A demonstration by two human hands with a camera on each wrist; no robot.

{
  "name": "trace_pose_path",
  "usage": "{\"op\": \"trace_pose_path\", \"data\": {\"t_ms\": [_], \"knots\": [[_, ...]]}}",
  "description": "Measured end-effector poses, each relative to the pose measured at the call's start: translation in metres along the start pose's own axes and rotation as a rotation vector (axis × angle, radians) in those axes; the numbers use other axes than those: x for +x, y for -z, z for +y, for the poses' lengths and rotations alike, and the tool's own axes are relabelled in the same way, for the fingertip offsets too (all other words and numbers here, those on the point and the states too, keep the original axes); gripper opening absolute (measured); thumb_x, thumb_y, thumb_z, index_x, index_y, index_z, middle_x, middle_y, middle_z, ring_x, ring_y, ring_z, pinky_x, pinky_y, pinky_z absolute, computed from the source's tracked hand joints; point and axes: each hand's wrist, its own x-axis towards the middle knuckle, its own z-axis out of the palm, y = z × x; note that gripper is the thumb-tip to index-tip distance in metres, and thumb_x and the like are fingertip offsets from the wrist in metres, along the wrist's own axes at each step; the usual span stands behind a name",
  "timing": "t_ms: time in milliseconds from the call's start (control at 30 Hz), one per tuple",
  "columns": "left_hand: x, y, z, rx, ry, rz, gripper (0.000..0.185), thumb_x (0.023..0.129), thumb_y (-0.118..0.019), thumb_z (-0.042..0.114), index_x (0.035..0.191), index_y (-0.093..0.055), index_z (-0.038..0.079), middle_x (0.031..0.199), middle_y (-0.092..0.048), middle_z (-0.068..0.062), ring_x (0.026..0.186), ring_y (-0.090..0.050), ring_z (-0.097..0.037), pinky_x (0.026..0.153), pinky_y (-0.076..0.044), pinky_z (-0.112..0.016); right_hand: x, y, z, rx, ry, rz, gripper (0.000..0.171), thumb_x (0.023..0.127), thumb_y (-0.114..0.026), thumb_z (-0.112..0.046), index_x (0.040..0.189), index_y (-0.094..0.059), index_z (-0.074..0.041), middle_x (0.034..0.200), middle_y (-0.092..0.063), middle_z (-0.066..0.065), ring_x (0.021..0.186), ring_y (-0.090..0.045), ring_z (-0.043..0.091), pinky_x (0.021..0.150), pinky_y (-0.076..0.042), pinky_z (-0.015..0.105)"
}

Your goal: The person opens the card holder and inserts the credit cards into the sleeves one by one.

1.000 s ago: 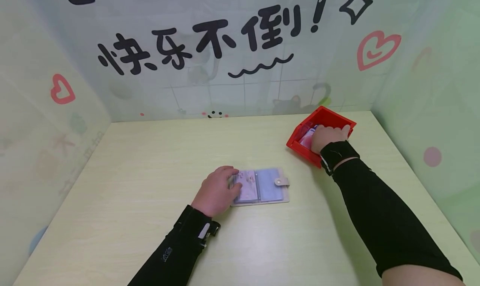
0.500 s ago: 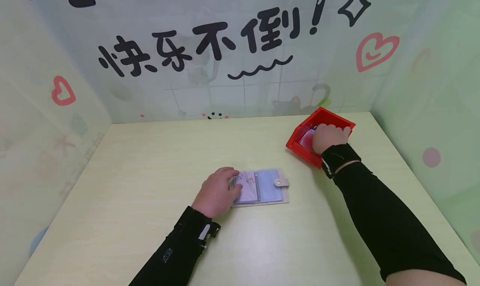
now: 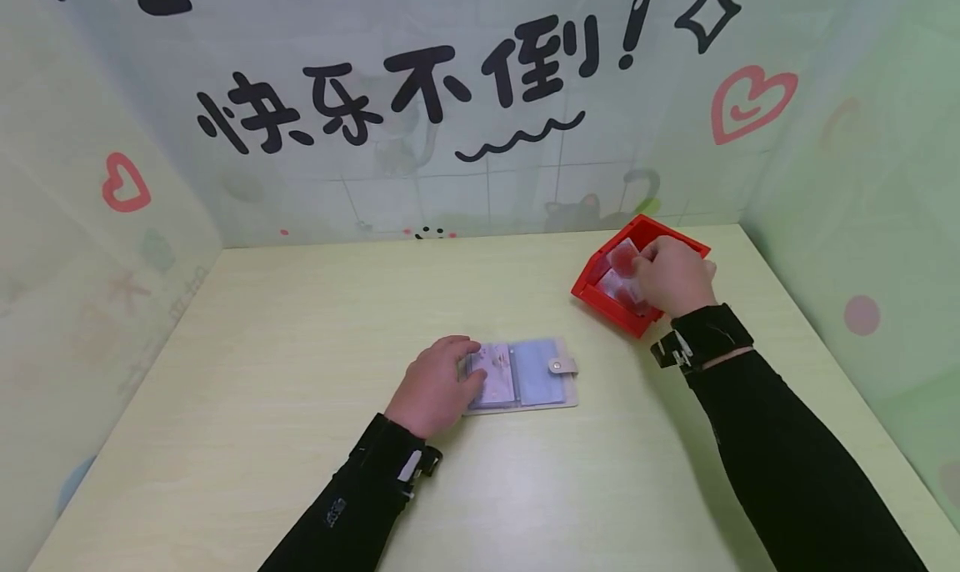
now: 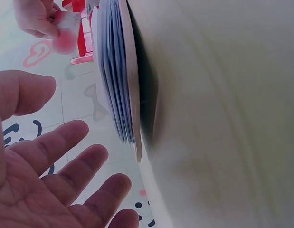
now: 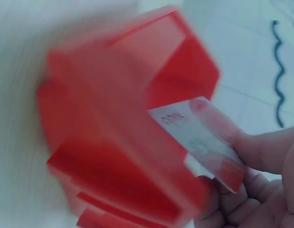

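Note:
An open card holder (image 3: 525, 373) with clear sleeves lies mid-table; in the left wrist view its stacked sleeves (image 4: 113, 71) show edge-on. My left hand (image 3: 435, 384) rests on its left page with straight fingers (image 4: 66, 152). A red bin (image 3: 611, 293) stands at the back right of the table, blurred in the right wrist view (image 5: 123, 142). Just above that bin, my right hand (image 3: 675, 276) pinches a white and pink card (image 5: 203, 137) between thumb and fingers, lifted clear of the bin's inside. More cards (image 3: 611, 287) lie in the bin.
The pale wooden table (image 3: 300, 322) is walled on three sides by decorated panels (image 3: 450, 97) with black writing and red hearts. A snap tab (image 3: 561, 363) sticks out on the card holder's right edge.
My right hand has risen out of the red bin and drawn back toward me with a card pinched in it. The left hand has stayed on the card holder.

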Motion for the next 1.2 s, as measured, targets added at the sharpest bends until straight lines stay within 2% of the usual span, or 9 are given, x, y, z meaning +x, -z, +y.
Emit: {"op": "trace_pose_path", "data": {"t_ms": [133,167,267,467,600,733,833,1000,1200], "knots": [[0.0,0.0,0.002,-0.014,-0.014,0.002,0.045,0.101,-0.068,0.027,0.141,-0.065,0.007,0.151,-0.06,-0.012,0.143,-0.055,-0.033,0.12,-0.044,-0.05,-0.021,0.003,-0.004,0.151,0.005,0.065,0.036,0.108,-0.057,-0.027,0.131,-0.059,0.0,0.123,-0.062,0.023,0.109,-0.055,0.038,0.083,-0.06,0.042],[0.0,0.0,0.002,-0.021,-0.019,0.002,0.046,0.101,-0.068,0.027,0.142,-0.064,0.007,0.151,-0.06,-0.012,0.142,-0.056,-0.032,0.12,-0.044,-0.05,-0.027,0.003,-0.005,0.192,0.019,0.072,0.038,0.108,-0.057,-0.028,0.134,-0.058,0.0,0.123,-0.062,0.022,0.105,-0.056,0.037,0.074,-0.061,0.036],[0.0,0.0,0.005,-0.051,-0.029,0.001,0.05,0.102,-0.067,0.026,0.147,-0.06,0.007,0.151,-0.06,-0.012,0.142,-0.055,-0.03,0.121,-0.043,-0.048,-0.044,-0.004,-0.01,0.295,0.07,0.063,0.04,0.107,-0.06,-0.028,0.138,-0.058,-0.002,0.118,-0.064,0.019,0.101,-0.057,0.032,0.068,-0.056,0.023],[0.0,-0.002,0.01,-0.196,-0.025,-0.025,0.059,0.102,-0.067,0.029,0.155,-0.051,0.008,0.149,-0.062,-0.01,0.141,-0.057,-0.028,0.12,-0.044,-0.048,-0.073,-0.045,-0.023,0.547,0.117,-0.148,0.041,0.107,-0.063,-0.021,0.144,-0.054,-0.007,0.111,-0.064,0.017,0.084,-0.06,0.027,0.064,-0.053,0.023],[-0.001,-0.007,0.013,-0.313,-0.034,-0.058,0.065,0.103,-0.068,0.033,0.158,-0.045,0.008,0.142,-0.067,-0.009,0.134,-0.063,-0.027,0.115,-0.049,-0.049,-0.09,-0.074,-0.034,0.62,0.12,-0.262,0.044,0.105,-0.064,-0.017,0.147,-0.051,-0.008,0.111,-0.062,0.016,0.085,-0.059,0.023,0.067,-0.054,0.021],[-0.002,-0.012,0.015,-0.413,-0.043,-0.083,0.07,0.103,-0.068,0.03,0.161,-0.039,0.006,0.129,-0.071,-0.006,0.119,-0.071,-0.021,0.104,-0.058,-0.043,-0.101,-0.093,-0.041,0.628,0.149,-0.312,0.042,0.103,-0.067,-0.015,0.143,-0.053,-0.009,0.109,-0.064,0.014,0.084,-0.059,0.022,0.07,-0.055,0.022],[-0.002,-0.014,0.015,-0.438,-0.048,-0.071,0.07,0.102,-0.069,0.024,0.162,-0.038,0.004,0.114,-0.071,-0.002,0.099,-0.071,-0.014,0.088,-0.06,-0.032,-0.105,-0.1,-0.041,0.631,0.189,-0.321,0.04,0.102,-0.068,-0.012,0.139,-0.056,-0.008,0.107,-0.066,0.014,0.082,-0.061,0.022,0.072,-0.056,0.024],[-0.001,-0.013,0.016,-0.387,-0.05,-0.009,0.064,0.101,-0.069,0.016,0.158,-0.044,0.001,0.096,-0.064,-0.002,0.078,-0.059,-0.013,0.071,-0.05,-0.024,-0.104,-0.102,-0.037,0.556,0.266,-0.314,0.038,0.102,-0.067,-0.011,0.139,-0.061,-0.008,0.112,-0.07,0.012,0.092,-0.067,0.022,0.084,-0.06,0.028],[0.001,-0.011,0.012,-0.313,0.003,0.02,0.06,0.101,-0.07,0.017,0.155,-0.048,0.002,0.089,-0.059,-0.002,0.076,-0.055,-0.014,0.072,-0.048,-0.027,-0.096,-0.095,-0.03,0.342,0.277,-0.28,0.041,0.102,-0.067,-0.015,0.143,-0.062,-0.01,0.131,-0.071,0.009,0.117,-0.065,0.028,0.102,-0.059,0.044]]}}
